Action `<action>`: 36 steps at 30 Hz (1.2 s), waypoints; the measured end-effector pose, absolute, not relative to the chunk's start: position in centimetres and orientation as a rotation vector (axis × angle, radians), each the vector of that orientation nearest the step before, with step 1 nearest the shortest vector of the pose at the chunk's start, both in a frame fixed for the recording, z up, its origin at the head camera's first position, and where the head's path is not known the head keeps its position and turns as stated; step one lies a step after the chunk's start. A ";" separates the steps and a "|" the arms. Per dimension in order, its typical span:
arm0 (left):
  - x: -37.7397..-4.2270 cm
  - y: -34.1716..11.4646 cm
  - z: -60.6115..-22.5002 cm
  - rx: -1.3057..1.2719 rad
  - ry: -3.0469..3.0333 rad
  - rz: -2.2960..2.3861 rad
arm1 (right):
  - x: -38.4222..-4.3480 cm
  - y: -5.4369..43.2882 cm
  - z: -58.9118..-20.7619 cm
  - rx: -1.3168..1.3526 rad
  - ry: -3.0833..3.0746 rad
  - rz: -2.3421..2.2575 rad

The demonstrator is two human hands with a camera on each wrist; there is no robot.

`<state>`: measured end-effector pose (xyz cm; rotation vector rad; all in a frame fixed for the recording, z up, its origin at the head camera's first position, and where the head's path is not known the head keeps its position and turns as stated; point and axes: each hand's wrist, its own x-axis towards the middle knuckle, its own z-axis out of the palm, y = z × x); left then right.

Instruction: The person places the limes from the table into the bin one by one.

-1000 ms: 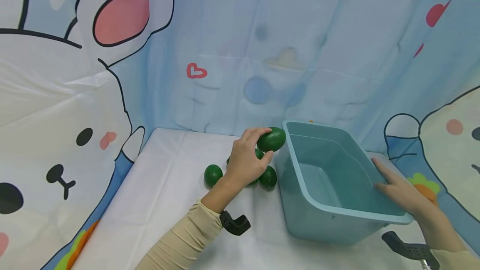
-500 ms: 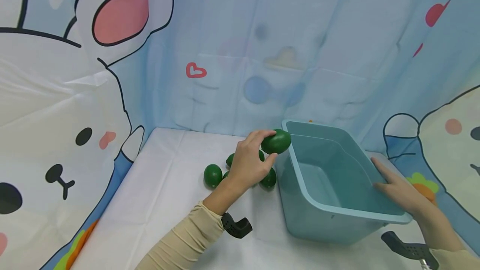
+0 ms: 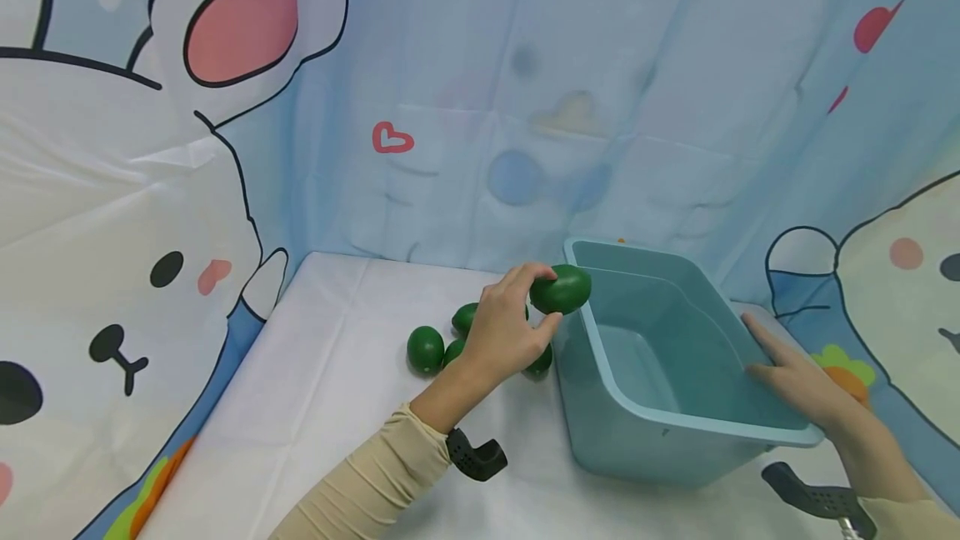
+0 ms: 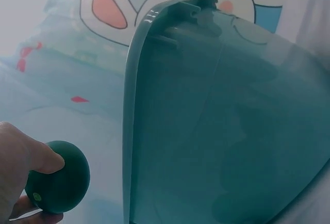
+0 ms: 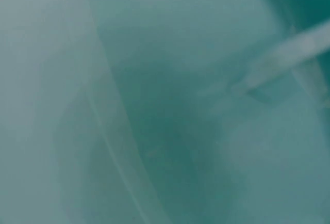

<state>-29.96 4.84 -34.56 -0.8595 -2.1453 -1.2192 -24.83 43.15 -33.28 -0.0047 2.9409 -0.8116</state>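
Observation:
My left hand pinches a smooth dark green avocado between thumb and fingers. The avocado is raised at the left rim of a blue-green plastic bin and overlaps that rim in the head view. In the left wrist view the held avocado shows a small pale spot, and a gap separates it from the bin edge. My right hand holds the bin's right rim, its thumb over the inner side; some fingers are hidden. Blurred bin wall fills the right wrist view.
Several more avocados, one of them at far left, lie on the white tablecloth left of the bin, partly behind my left hand. A printed cloth backdrop rises behind and at both sides. No avocado shows inside the bin.
My left hand has carried the avocado slowly to the right and slightly down in the head view, onto the line of the bin's left rim. The right hand and bin stay put.

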 end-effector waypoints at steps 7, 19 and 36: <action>-29.9 5.2 -34.8 -0.890 -2.132 -1.189 | -24.8 43.1 -33.1 -0.004 2.938 -0.824; -29.8 5.5 -35.1 -1.002 -2.097 -1.191 | -24.5 42.9 -33.3 0.002 2.944 -0.840; -29.5 6.0 -35.4 -1.090 -2.093 -1.187 | -24.6 42.9 -33.4 -0.008 2.958 -0.833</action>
